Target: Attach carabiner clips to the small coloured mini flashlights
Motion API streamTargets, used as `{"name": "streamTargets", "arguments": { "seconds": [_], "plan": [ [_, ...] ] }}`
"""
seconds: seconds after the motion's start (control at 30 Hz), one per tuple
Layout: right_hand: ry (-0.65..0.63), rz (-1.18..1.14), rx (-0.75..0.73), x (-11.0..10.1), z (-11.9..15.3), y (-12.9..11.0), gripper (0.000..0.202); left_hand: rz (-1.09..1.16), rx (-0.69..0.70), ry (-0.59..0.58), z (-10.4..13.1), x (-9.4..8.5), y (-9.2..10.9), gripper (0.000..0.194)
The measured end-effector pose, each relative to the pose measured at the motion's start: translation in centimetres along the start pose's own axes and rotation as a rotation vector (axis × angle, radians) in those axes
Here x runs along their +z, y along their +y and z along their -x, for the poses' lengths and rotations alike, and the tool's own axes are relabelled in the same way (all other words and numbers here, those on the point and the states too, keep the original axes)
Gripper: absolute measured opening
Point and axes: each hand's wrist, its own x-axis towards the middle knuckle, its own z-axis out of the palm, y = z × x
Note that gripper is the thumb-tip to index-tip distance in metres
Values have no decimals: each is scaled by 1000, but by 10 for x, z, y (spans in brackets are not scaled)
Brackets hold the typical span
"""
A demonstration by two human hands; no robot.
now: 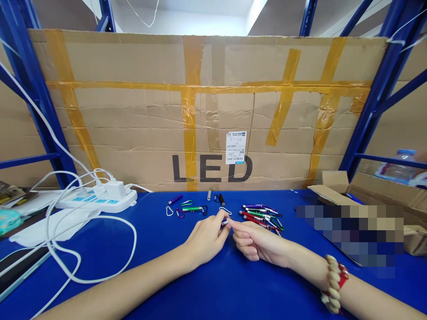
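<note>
At the middle of the blue table, my left hand (207,239) pinches a small, shiny cylinder (224,222) between its fingers. The thumb and forefinger of my right hand (256,240) touch the cylinder's right end, its other fingers curled. Just beyond the fingertips lies a silver carabiner (225,210) beside a black tube (222,199). Left of them rest a green tube (192,209), a purple tube (175,199) and several loose carabiners. To the right is a pile of red, green and purple tubes with carabiners (262,217).
A white power strip (100,200) with looping white cables occupies the left side. An open cardboard box (383,191) stands at the right, with a blurred patch before it. A large cardboard sheet (150,133) marked LED closes off the back between blue posts.
</note>
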Motion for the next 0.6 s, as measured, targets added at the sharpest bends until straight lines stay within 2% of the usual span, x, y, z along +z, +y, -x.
{"name": "streamTargets", "arguments": {
  "seconds": [0.43,0.6],
  "plan": [
    [10,5,-5,1,0,1,50,2,0,2,1,-4,2,17],
    [-19,133,-65,3,3,2,31,0,5,2,1,-4,2,18]
  ]
}}
